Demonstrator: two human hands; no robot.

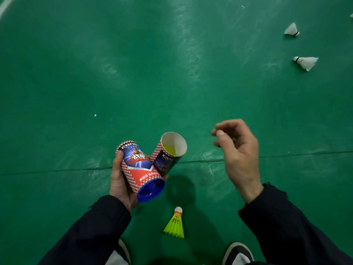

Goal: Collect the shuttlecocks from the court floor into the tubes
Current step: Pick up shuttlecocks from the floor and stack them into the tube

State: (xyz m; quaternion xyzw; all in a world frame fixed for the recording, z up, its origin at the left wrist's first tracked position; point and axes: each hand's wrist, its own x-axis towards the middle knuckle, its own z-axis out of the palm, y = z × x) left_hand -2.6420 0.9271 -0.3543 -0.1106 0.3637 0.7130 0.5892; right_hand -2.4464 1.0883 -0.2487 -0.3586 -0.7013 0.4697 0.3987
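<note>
Two cylindrical cardboard tubes are gripped together in the left hand [122, 180], above the green court floor [76, 73]. The capped tube [139, 169], printed red, blue and white, is closed at its near end by a blue plastic cap [150, 190]. The open tube [170, 152] is angled to the right of it; its plain white interior is exposed and a yellow shuttlecock [170, 149] is seen inside. A second yellow plastic shuttlecock [175, 224], ribbed, with a white cork tip, lies on the floor just below the tubes, between the two shoes [236, 253]. The right hand [238, 152] is held to the right of the open tube, fingers loosely curled, nothing held. Two white feather shuttlecocks [306, 63] lie near the floor's far right edge, well apart from both hands. Dark sleeves [286, 226] cover both forearms.
</note>
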